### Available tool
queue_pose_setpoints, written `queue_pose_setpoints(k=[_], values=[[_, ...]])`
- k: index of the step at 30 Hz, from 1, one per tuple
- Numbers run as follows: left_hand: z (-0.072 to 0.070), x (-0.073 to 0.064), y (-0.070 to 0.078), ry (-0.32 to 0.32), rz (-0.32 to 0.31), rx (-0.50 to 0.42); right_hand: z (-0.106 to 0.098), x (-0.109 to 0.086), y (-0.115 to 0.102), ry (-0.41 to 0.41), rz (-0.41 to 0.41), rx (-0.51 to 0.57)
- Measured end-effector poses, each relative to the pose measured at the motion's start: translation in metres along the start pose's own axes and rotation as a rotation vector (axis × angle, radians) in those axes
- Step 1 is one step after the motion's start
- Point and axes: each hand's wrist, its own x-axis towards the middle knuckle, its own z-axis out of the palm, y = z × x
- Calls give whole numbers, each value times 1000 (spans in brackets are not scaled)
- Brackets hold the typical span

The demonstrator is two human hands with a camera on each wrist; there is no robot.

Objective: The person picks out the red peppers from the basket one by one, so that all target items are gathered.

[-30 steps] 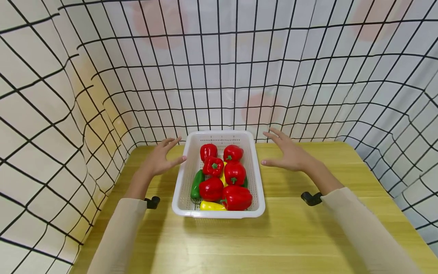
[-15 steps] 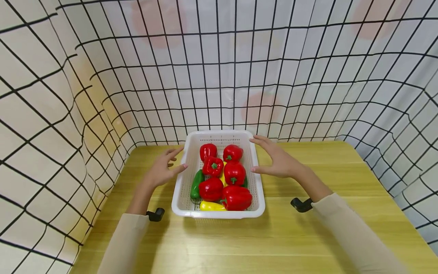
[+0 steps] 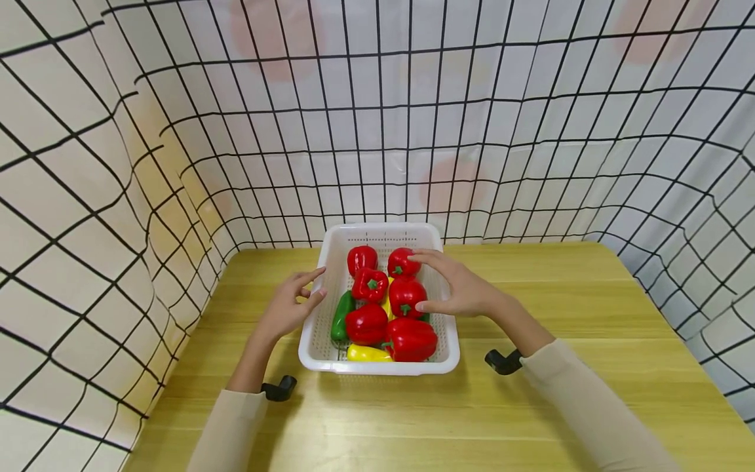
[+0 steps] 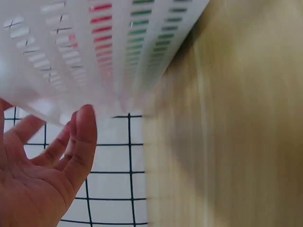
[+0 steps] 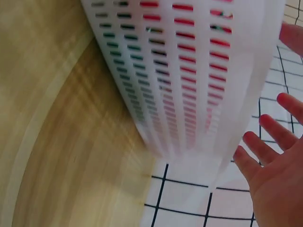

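Observation:
A white perforated plastic basket [image 3: 377,368] holds several red bell peppers [image 3: 367,324], a long green pepper [image 3: 342,316] and a yellow one [image 3: 368,354]. My right hand [image 3: 466,292] reaches over the right rim, fingers spread, its tips near the back-right red bell pepper [image 3: 401,263] and the one in front of it [image 3: 406,298]. Contact with them cannot be made out. At the left rim is my left hand [image 3: 291,305], fingers loosely bent and holding nothing. Both wrist views show the basket's side wall [image 4: 104,56] beside an unclenched hand [image 5: 279,170].
The basket stands on a wooden table [image 3: 377,426] near its back edge. A white sheet with a black grid [image 3: 377,131] rises behind the table and along both sides. A black wrist mount [image 3: 503,361] juts from each sleeve.
My right hand has moved left, from beside the basket to over its right rim and the peppers. My left hand has come slightly nearer to me, its fingers more bent. The peppers have stayed put.

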Motion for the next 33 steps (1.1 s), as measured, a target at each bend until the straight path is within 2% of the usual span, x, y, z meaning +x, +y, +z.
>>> queue_pose_setpoints(k=[3, 7, 10, 13, 19, 27, 33], values=[[4, -1, -1, 3, -27, -51, 4, 2, -4, -23, -24, 12], [10, -2, 2, 1, -105, -163, 6, 5, -8, -79, -48, 39], [16, -3, 6, 18, -180, -233, 8, 7, -10, -124, -48, 67], [20, -4, 10, 54, -219, -254, 11, 10, -10, -151, -49, 68], [27, -4, 10, 112, -216, -241, 17, 15, -9, -195, -55, 28], [30, -5, 7, 118, -217, -285, 19, 18, -10, -252, -76, -50], [29, -7, 8, 112, -221, -306, 19, 18, -9, -252, -85, -48]])
